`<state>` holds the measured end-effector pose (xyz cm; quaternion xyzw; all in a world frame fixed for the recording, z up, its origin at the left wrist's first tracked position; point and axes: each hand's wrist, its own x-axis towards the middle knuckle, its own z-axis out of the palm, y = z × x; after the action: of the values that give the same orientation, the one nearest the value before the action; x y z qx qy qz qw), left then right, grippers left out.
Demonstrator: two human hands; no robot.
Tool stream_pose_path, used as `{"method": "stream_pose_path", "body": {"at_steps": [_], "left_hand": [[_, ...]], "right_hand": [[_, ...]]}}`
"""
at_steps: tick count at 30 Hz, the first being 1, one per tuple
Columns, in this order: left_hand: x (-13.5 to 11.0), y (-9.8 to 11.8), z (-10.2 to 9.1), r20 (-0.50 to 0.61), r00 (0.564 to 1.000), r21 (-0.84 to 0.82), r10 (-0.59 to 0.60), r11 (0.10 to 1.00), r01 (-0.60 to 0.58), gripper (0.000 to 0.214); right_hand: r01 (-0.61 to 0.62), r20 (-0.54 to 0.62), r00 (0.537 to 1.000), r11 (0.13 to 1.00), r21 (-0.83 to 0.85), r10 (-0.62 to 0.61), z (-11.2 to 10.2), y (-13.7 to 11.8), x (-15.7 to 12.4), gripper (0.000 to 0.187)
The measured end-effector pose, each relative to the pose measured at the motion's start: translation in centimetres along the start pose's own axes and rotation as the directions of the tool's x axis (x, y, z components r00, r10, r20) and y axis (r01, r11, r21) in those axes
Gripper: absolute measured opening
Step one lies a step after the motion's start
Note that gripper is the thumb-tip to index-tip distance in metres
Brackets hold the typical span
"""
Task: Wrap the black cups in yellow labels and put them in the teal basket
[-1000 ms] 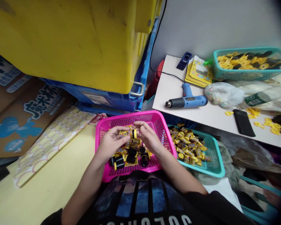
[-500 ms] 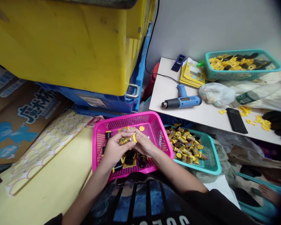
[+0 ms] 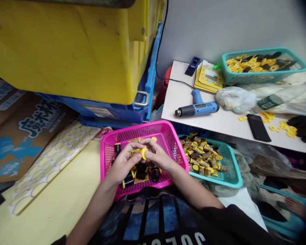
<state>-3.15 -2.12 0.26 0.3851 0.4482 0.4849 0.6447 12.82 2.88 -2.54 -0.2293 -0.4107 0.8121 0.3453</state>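
Observation:
My left hand (image 3: 124, 159) is closed round a small bottle (image 3: 134, 152) with a yellow printed wrap, held tilted above the pink basket (image 3: 176, 149). At its yellow cap (image 3: 143, 153), the thumb and fingers of my right hand (image 3: 158, 154) press together on the bottle's end. Below both hands, black bottles with yellow caps (image 3: 128, 180) and loose yellow wraps lie in the basket. My fingers hide part of the held bottle and some of the basket's contents.
A teal basket (image 3: 236, 170) of wrapped bottles stands right of the pink one. On the white table lie a blue heat gun (image 3: 197, 109), a black phone (image 3: 258, 127) and another teal basket (image 3: 265, 79) with yellow and black parts. Stacked yellow (image 3: 66, 51) and blue crates rise at the left.
The bottle has turned slightly in my hands, its yellow cap now facing more toward me. My right thumb has come onto the cap. The view has shifted a little.

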Motion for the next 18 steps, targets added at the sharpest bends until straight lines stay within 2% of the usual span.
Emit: {"method": "stream_pose_path", "body": {"at_steps": [8,11,13,15,16,18], "left_hand": [[0.1,-0.5,0.5,0.023,1.0,0.012,-0.004,1.0,0.004,0.029],[0.0,-0.8,0.1,0.053,0.998,0.044,-0.025,0.999,0.022,0.029],[0.0,-1.1,0.1,0.067,0.997,0.037,-0.039,0.999,0.036,0.028],[0.1,-1.4,0.5,0.032,0.999,0.018,-0.026,1.0,0.026,0.031],[0.2,-1.6,0.8,0.007,1.0,0.009,-0.014,1.0,0.014,0.035],[0.5,-1.7,1.7,0.006,1.0,-0.002,-0.005,1.0,0.005,0.044]], "right_hand": [[0.034,0.002,0.999,0.999,-0.024,-0.034,-0.5,0.7,-0.1,0.048],[0.022,0.027,0.999,0.996,-0.087,-0.02,-0.9,0.7,-0.4,0.05],[0.052,0.025,0.999,0.981,-0.187,-0.048,-0.9,0.5,-0.6,0.048],[0.147,-0.004,0.987,0.91,-0.387,-0.161,-0.6,0.0,-1.0,0.049],[0.208,0.003,0.971,0.833,-0.513,-0.24,-0.4,-0.4,-1.4,0.049],[0.319,0.097,0.924,0.606,-0.729,-0.37,-0.3,-1.7,-2.4,0.041]]}}
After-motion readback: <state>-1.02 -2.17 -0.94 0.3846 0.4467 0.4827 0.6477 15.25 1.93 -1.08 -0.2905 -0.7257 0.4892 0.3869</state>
